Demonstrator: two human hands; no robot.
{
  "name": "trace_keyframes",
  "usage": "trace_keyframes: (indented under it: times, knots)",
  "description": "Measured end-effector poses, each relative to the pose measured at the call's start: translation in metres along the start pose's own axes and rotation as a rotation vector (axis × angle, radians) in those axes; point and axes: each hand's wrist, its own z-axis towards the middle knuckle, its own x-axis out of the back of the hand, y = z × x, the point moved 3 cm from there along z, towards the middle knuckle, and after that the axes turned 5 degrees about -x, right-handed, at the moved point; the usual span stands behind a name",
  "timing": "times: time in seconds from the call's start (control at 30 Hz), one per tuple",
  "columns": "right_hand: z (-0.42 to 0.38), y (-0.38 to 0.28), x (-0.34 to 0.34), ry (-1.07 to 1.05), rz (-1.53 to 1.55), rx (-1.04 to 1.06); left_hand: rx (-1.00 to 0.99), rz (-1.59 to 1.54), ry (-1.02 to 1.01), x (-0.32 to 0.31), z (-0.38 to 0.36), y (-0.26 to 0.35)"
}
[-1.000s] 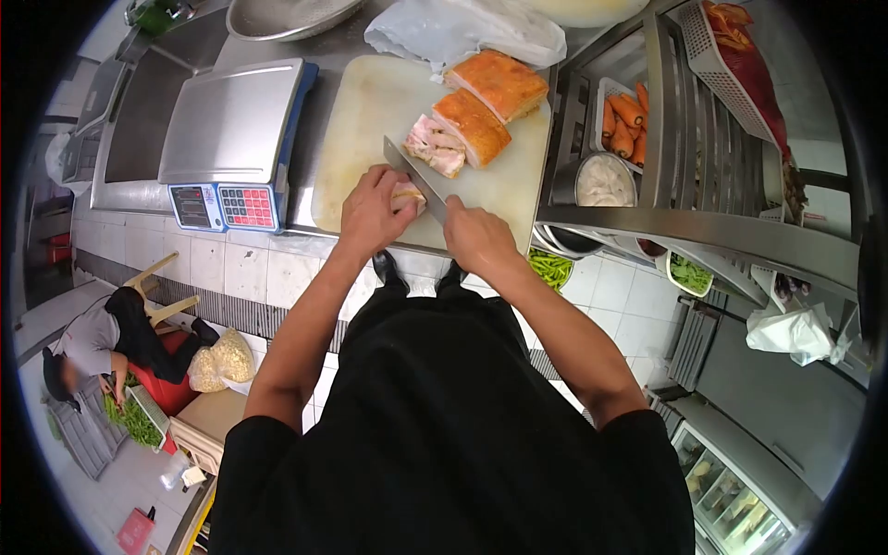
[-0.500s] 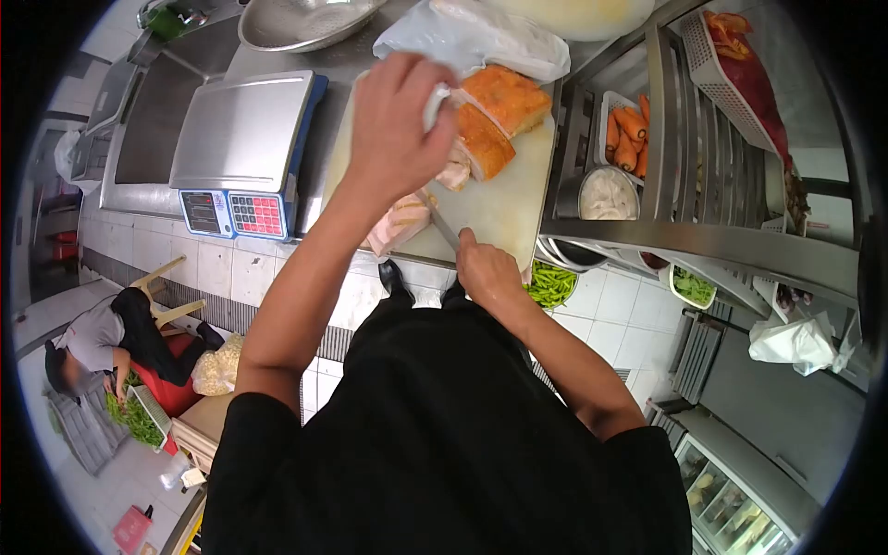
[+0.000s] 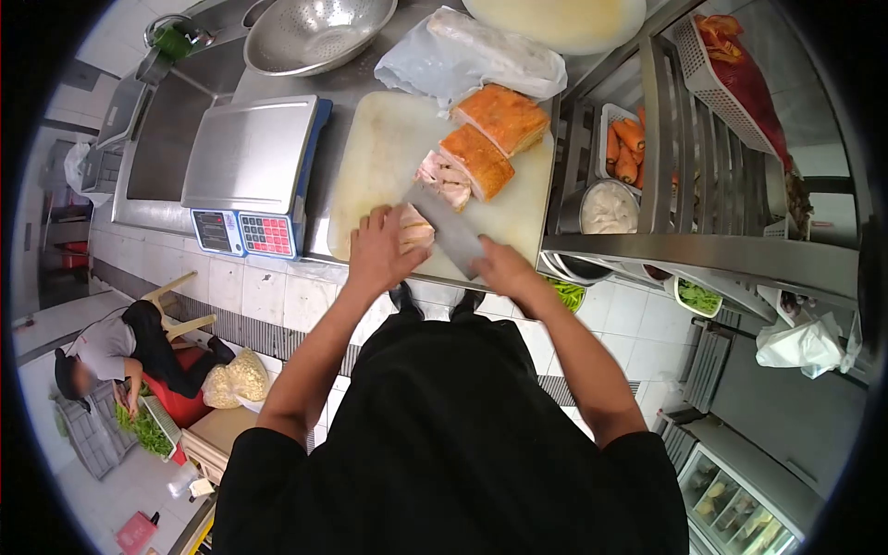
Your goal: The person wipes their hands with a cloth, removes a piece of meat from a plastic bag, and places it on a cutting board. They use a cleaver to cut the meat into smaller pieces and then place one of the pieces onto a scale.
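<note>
My left hand [image 3: 377,248] lies against a pale piece of meat [image 3: 416,229] at the near edge of the white cutting board [image 3: 365,176]. My right hand [image 3: 507,268] is closed round the handle end of a wide-bladed knife [image 3: 446,229], whose blade lies beside that piece. Beyond the blade sit cut pale meat pieces [image 3: 444,179] and two browned slabs of meat, a nearer one [image 3: 476,161] and a farther one [image 3: 502,120]. A plastic bag [image 3: 490,55] with meat in it rests at the board's far edge.
A digital scale [image 3: 250,157] stands left of the board, a colander [image 3: 319,32] behind it. The metal rack [image 3: 703,250] on the right holds carrots [image 3: 626,153] and a bowl of white stuff [image 3: 610,211]. A seated person [image 3: 120,351] handles greens at lower left.
My left hand has come down from above the board onto the pale meat. The knife in my right hand now shows its broad side, and the view has shifted slightly.
</note>
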Motion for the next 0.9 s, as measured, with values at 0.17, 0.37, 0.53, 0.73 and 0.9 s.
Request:
trace_keyframes:
  times: [0.17,0.37,0.53,0.73,0.9]
  knots:
    - [-0.013,-0.012,0.032,-0.102,0.107,-0.064,-0.052,-0.108,-0.074,-0.012,-0.020,-0.019]
    - [-0.061,-0.051,0.021,0.229,-0.195,-0.009,-0.088,-0.144,-0.006,-0.012,-0.023,-0.020]
    - [-0.084,-0.039,0.008,0.219,-0.233,-0.002,-0.073,-0.105,-0.032,-0.011,-0.022,-0.017]
    - [-0.087,-0.029,-0.001,0.210,-0.256,-0.016,-0.053,-0.015,-0.091,-0.010,-0.016,-0.009]
    - [-0.091,-0.032,-0.004,0.180,-0.284,-0.066,-0.025,0.076,-0.122,-0.006,-0.009,-0.001]
